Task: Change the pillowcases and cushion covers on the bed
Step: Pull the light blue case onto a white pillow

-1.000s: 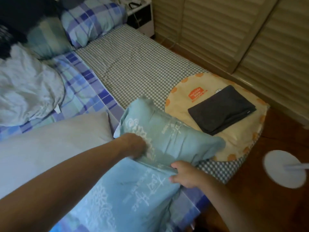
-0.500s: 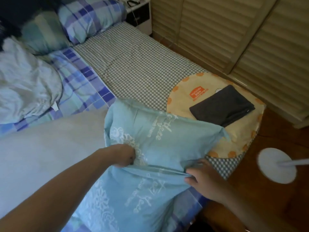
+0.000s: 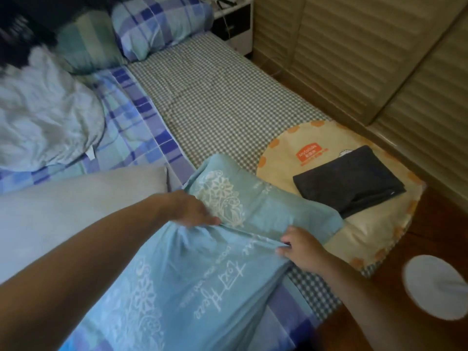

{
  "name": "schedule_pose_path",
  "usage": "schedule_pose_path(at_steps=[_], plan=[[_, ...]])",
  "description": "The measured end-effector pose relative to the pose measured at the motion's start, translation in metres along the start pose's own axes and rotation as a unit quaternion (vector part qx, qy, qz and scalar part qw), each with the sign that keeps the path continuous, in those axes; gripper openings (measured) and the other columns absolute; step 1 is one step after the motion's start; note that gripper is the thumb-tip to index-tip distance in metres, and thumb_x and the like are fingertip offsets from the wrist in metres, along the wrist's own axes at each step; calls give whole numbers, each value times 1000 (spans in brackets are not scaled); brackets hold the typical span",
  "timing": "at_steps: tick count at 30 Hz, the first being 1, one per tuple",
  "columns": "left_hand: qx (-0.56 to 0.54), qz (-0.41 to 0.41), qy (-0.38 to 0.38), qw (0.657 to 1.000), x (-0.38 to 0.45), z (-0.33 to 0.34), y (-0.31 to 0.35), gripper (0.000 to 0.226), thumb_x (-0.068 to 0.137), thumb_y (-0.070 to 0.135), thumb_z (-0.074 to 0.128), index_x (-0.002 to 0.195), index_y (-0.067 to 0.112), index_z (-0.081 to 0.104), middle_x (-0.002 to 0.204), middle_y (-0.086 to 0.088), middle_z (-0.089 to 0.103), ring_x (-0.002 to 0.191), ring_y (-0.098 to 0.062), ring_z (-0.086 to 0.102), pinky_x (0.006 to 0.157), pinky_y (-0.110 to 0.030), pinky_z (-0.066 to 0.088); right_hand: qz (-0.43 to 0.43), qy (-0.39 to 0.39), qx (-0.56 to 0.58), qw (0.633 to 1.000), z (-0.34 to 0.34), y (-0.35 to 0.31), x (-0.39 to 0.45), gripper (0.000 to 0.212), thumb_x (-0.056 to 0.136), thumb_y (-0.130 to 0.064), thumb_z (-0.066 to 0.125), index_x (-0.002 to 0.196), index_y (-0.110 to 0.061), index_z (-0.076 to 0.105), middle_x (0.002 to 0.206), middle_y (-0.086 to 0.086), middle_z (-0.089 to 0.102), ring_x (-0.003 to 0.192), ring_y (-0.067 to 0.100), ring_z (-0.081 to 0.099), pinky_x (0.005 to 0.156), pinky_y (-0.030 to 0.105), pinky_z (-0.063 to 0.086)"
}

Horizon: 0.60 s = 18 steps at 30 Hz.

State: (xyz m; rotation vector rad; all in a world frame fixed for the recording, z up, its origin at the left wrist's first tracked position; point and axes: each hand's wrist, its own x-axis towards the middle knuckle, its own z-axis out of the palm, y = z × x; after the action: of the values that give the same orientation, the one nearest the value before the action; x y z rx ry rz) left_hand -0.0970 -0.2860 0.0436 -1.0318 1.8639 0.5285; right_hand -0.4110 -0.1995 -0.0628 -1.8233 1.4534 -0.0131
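Observation:
A pillow in a light blue pillowcase (image 3: pixel 255 206) with white flower print lies across the near end of the bed. The case's open flap (image 3: pixel 182 279) drapes toward me. My left hand (image 3: pixel 192 211) grips the flap's edge at its left side, fingers tucked under the fabric. At the right end of the same edge my right hand (image 3: pixel 301 247) pinches the fabric. A bare white pillow (image 3: pixel 76 211) lies to the left.
A round yellow cushion (image 3: pixel 374 236) with a folded dark cloth (image 3: pixel 349 183) on it lies at the bed's right corner. Plaid pillows (image 3: pixel 157 24) and a crumpled pale sheet (image 3: pixel 43 122) sit at the head. A white fan base (image 3: pixel 435 285) stands on the wooden floor.
The blue pillow has settled lower and flatter on the bed. Both hands shifted along the flap's edge, the left reaching further over the pillow.

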Motion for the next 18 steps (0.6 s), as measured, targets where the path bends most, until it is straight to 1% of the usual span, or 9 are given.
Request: schedule_pose_path(at_steps=[2,4,8,10,13,14,15,17,18], plan=[[58,-20,27,998,-5,-19,-21,45,102,56,33,133,35,59,137,5,60,126,-21,54,110,-43,35,-45,42,37,997,-7,17,5,42,78,-24,82,61,-26,45,82,-9,48,79,1,48,71,24,38],[73,-44,107,991,-4,-37,-47,32,101,47,44,123,36,65,126,10,65,121,-18,56,106,-39,36,-67,65,98,991,-6,32,6,31,78,-18,82,68,-22,53,86,-9,57,87,1,54,78,16,40],[-41,-172,284,942,36,-41,-30,25,95,45,57,114,36,71,119,-1,57,117,-29,47,102,-42,34,5,68,149,986,10,47,14,23,91,-19,69,76,-19,52,68,-4,57,67,11,55,66,29,45],[-168,-278,302,896,66,-28,20,35,94,43,57,128,35,60,136,-7,44,127,-33,39,107,-50,35,49,83,141,985,14,55,18,25,90,-21,71,76,-18,51,69,-5,56,67,16,55,65,39,47],[-382,-348,274,811,95,-13,96,59,101,51,38,155,41,16,163,-13,11,147,-38,17,117,-58,20,108,163,106,975,-5,88,25,18,88,-19,70,81,-20,53,86,-2,54,79,16,49,70,36,41],[-396,-346,277,804,100,-8,117,59,102,54,28,157,41,9,165,-12,6,150,-37,11,119,-59,14,152,179,106,966,-13,106,28,13,90,-27,66,89,-16,58,95,5,56,87,21,50,74,36,42],[-382,-340,286,810,100,-4,134,59,102,56,20,158,41,7,167,-11,4,152,-36,5,121,-59,8,211,176,131,953,-20,125,33,27,91,-37,60,93,-10,61,102,13,58,93,28,54,80,40,47],[-336,-300,305,839,98,-3,160,61,100,62,10,159,42,8,169,-7,3,154,-33,-4,123,-57,0,325,151,281,890,-23,149,48,42,89,-47,59,97,-5,58,110,23,60,96,38,59,82,54,54],[-319,-280,311,851,98,-4,166,62,99,64,8,158,44,8,169,-5,1,155,-31,-7,123,-57,-2,361,134,370,845,-25,151,55,40,92,-41,64,104,-4,55,111,23,59,94,36,61,80,52,56]])
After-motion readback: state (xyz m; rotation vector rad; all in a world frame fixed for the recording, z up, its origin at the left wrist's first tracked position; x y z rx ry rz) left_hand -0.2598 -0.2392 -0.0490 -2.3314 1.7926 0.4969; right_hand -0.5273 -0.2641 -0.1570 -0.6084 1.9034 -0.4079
